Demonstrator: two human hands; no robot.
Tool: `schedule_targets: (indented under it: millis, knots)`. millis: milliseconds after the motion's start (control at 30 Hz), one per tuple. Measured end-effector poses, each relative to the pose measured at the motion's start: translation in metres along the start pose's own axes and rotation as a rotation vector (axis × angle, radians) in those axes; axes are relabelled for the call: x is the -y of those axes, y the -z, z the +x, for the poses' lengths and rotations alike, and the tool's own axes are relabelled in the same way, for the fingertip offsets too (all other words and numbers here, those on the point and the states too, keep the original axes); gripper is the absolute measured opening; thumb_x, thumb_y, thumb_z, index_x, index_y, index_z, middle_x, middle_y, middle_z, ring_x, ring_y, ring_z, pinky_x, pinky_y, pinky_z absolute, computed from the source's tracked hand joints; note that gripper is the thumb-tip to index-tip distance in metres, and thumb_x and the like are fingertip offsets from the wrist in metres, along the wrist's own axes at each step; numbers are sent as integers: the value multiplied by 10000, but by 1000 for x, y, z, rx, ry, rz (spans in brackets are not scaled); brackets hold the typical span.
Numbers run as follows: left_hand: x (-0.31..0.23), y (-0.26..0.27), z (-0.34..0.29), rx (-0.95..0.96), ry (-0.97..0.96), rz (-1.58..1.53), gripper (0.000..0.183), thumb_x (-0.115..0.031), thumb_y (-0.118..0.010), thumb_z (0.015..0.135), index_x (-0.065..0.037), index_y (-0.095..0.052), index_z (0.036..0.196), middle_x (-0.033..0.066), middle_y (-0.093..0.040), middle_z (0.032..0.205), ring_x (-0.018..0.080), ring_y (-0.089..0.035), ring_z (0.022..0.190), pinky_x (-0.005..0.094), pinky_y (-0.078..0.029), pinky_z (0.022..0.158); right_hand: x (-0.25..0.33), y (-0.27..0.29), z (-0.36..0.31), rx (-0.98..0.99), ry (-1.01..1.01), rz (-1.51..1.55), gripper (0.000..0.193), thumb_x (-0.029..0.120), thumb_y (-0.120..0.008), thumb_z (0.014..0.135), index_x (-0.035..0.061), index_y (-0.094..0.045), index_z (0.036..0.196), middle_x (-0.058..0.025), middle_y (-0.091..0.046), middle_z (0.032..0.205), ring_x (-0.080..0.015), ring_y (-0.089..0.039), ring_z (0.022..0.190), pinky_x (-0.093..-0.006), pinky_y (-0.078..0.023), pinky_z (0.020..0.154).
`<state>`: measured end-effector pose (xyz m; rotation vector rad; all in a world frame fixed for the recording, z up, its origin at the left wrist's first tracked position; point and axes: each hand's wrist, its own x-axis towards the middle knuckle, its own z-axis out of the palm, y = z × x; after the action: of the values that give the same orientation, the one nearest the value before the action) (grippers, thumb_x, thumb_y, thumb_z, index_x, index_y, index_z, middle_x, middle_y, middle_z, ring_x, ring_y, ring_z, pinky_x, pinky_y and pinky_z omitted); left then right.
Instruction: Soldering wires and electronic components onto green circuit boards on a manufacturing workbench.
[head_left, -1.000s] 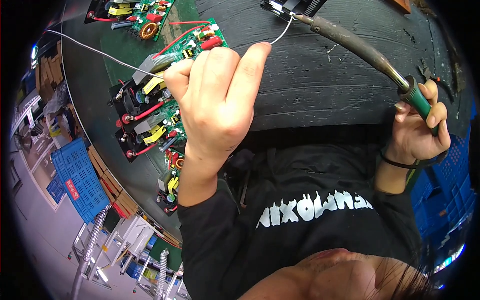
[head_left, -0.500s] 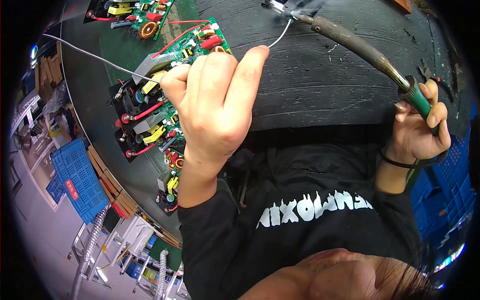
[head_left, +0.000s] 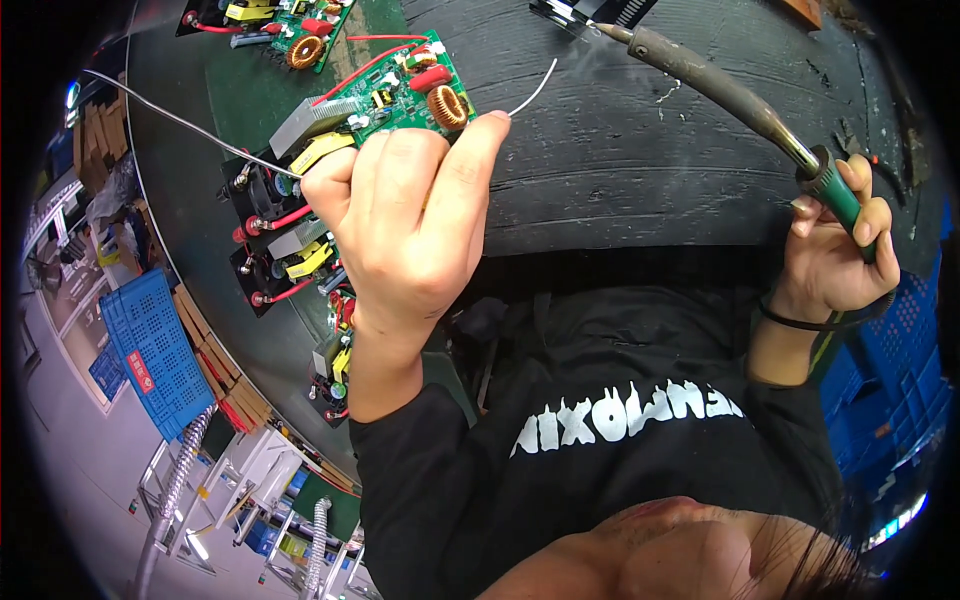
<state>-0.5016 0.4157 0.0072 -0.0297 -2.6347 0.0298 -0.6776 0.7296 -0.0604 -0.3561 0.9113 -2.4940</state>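
Note:
My left hand [head_left: 400, 215] is closed around a length of solder wire [head_left: 533, 92]. Its short free end sticks out past my forefinger, apart from the iron, and the long end trails off to the far left. In my right hand [head_left: 835, 240] is the green handle of a soldering iron [head_left: 705, 75]. The iron's tip meets, or sits just beside, a dark part with metal pins [head_left: 565, 14] at the top edge; the exact contact is too small to tell. Below and left of my left hand lie green circuit boards [head_left: 400, 115] with copper coils, heat sinks and red wires.
A black, scored work mat [head_left: 620, 180] covers the bench in front of me. At the far right rests a dark tool [head_left: 890, 175], perhaps pliers. Blue crates [head_left: 155, 350] stand off the bench at left, beside cardboard strips [head_left: 215, 355]; more blue plastic is at lower right.
My left hand has moved left and slightly toward me, drawing the solder wire's end away from the iron's tip. The right hand and iron have hardly moved.

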Motion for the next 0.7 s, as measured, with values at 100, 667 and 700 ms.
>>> schedule_targets:
  millis: [100, 667, 700]
  knots:
    - [2, 10, -4, 29, 23, -6, 315, -51, -802, 725, -139, -775, 1026, -27, -533, 825, 126, -578, 768, 324, -335, 818, 1, 3, 1, -12, -17, 35, 353, 389, -427, 974, 94, -556, 828, -276, -592, 1343, -452, -716, 813, -449, -621, 697]
    - [91, 99, -28, 350, 372, 553, 330, -35, -630, 807, -68, -723, 1122, 137, -697, 1048, 316, -657, 1057, 461, -427, 1050, -13, 26, 0, -164, -41, 174, 338, 355, -478, 972, 70, -562, 811, -276, -623, 1300, -451, -696, 824, -438, -588, 635]
    - [85, 89, -24, 265, 309, 339, 317, -50, -630, 793, -54, -733, 1093, 148, -704, 1077, 327, -671, 1024, 456, -498, 959, -14, 27, 0, -117, -39, 173, 339, 357, -483, 967, 67, -567, 811, -271, -629, 1286, -449, -700, 833, -441, -592, 631]
